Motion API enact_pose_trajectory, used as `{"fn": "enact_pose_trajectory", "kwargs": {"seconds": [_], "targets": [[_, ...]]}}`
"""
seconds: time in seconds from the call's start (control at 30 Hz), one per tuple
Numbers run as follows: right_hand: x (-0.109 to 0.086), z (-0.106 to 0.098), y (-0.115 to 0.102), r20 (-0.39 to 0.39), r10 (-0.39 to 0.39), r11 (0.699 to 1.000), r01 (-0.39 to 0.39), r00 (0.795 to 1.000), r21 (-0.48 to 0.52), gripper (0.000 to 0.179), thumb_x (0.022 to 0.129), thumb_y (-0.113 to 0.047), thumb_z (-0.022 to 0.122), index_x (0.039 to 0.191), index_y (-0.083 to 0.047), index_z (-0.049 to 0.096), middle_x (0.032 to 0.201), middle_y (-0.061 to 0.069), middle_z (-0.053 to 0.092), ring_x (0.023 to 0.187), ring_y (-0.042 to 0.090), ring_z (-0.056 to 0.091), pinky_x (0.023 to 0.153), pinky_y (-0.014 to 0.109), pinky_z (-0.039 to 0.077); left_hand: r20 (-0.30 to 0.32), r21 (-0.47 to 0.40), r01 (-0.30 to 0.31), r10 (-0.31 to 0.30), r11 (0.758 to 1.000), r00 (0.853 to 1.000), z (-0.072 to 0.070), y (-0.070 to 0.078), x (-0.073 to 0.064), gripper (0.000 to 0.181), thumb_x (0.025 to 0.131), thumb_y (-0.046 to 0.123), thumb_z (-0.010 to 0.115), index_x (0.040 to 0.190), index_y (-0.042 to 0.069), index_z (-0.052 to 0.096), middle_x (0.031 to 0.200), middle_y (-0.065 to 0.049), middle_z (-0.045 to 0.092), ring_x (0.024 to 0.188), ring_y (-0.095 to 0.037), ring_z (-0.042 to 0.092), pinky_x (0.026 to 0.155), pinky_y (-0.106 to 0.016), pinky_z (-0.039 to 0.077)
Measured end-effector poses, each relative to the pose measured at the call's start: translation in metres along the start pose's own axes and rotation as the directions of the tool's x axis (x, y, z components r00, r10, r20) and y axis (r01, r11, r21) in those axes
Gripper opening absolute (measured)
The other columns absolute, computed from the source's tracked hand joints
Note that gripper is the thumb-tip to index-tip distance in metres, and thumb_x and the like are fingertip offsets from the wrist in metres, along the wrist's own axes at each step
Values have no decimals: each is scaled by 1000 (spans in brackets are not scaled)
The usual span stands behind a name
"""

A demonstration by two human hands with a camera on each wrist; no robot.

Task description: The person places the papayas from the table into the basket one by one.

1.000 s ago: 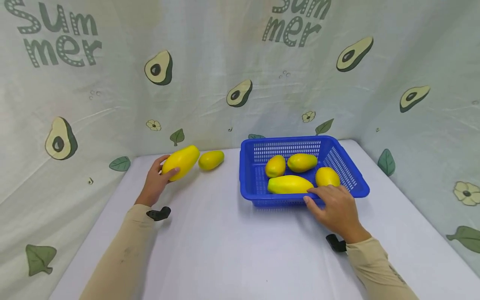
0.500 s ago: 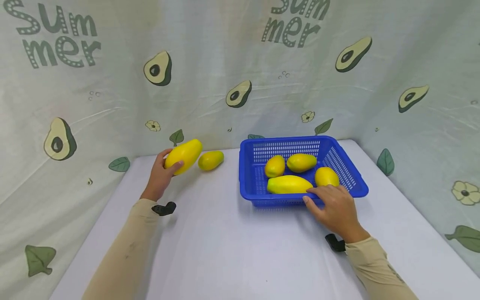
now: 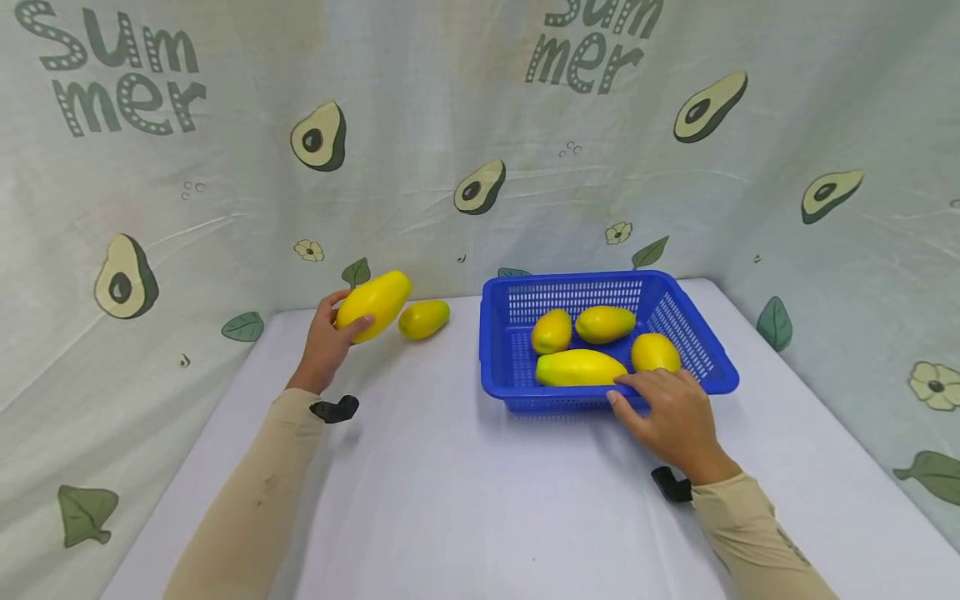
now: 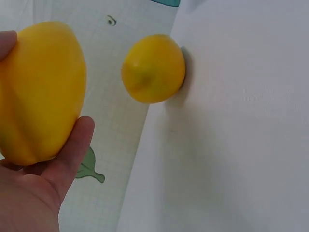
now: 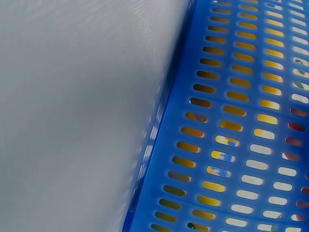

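My left hand (image 3: pixel 327 340) holds a large yellow papaya (image 3: pixel 374 306) raised above the back left of the table, thumb on its near side and fingers behind. In the left wrist view this papaya (image 4: pixel 43 92) fills the left edge. A smaller yellow-green mango (image 3: pixel 424 319) lies on the table just right of it. My right hand (image 3: pixel 672 421) grips the front rim of a blue plastic basket (image 3: pixel 497 379), thumb outside and fingers over the edge. Inside lie another long papaya (image 3: pixel 580 367) along the front and several shorter yellow fruits (image 3: pixel 604 324). The right wrist view shows the slotted basket wall (image 5: pixel 193 145).
The white-covered table (image 3: pixel 480 500) extends in front of the basket and between the arms. A pale curtain (image 3: pixel 405 108) printed with avocados and leaves hangs close behind the table and along both sides.
My left hand has lifted the papaya a little higher and moved it slightly right and away from me. The right hand keeps its grip on the basket, which has stayed in place.
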State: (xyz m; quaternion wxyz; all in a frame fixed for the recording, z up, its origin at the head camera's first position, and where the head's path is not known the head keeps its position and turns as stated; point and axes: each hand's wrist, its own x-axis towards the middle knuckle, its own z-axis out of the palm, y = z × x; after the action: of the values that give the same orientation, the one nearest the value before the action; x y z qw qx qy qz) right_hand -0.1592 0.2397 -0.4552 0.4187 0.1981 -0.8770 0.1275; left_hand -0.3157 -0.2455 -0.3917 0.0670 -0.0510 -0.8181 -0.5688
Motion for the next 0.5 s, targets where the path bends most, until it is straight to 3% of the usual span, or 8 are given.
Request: {"fn": "enact_pose_trajectory", "kwargs": {"seconds": [0.17,0.5], "targets": [[0,1,0,4,-1,1000,1,1000,3,39,90,-42,62,97,-6,76,85,9,73,77,29,68,67,45,46,-42,-10,-1,1,1000,999,1,2,0,79,94,37,71,156,18,25,151,-17,37,127,-34,46,109,-47,41],[-2,1,0,-5,7,1000,-7,1000,6,39,90,-42,62,97,-7,77,84,9,73,77,29,68,68,46,46,-43,44,-15,17,999,999,7,11,3,81,94,36,72,154,15,23,148,-20,34,126,-37,44,110,-50,39]]}}
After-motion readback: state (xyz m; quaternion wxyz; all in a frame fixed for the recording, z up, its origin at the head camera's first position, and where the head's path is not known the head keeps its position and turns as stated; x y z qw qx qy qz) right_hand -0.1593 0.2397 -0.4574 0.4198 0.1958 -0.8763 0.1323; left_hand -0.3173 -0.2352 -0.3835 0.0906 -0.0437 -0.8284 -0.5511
